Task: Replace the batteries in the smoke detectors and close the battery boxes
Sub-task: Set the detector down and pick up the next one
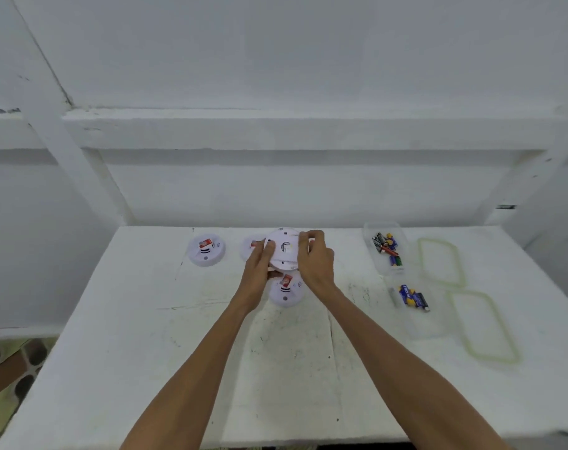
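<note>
Both my hands hold a round white smoke detector [284,246] lifted above the table at the far middle. My left hand [258,271] grips its left edge and my right hand [313,259] curls round its right edge. Under it lies another detector [285,292] with a red battery showing in its open box. A third detector [207,250], also with a red battery, sits at the far left. A fourth [251,246] is partly hidden behind my left hand.
On the white table [146,336], a clear box [388,248] of mixed batteries stands at the far right, with a second clear box [412,298] of blue batteries nearer. Two green-rimmed lids [440,261], [482,326] lie to their right. A wall ledge runs behind.
</note>
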Demonstrator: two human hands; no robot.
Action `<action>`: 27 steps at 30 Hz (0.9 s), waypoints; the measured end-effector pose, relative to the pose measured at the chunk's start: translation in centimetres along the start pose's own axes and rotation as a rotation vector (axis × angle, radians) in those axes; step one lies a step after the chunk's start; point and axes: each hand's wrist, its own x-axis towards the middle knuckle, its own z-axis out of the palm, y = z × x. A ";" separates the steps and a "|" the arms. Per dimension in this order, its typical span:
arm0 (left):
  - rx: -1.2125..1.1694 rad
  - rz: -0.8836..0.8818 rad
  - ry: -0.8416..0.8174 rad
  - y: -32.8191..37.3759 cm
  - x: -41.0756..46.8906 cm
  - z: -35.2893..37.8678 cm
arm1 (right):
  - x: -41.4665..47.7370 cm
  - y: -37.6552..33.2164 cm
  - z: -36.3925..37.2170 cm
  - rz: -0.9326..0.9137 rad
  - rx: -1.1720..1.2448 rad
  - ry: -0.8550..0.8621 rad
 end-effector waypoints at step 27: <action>-0.145 -0.321 -0.218 -6.9 0.8 9.3 | -3.3 8.0 -8.8 0.054 -0.350 -0.145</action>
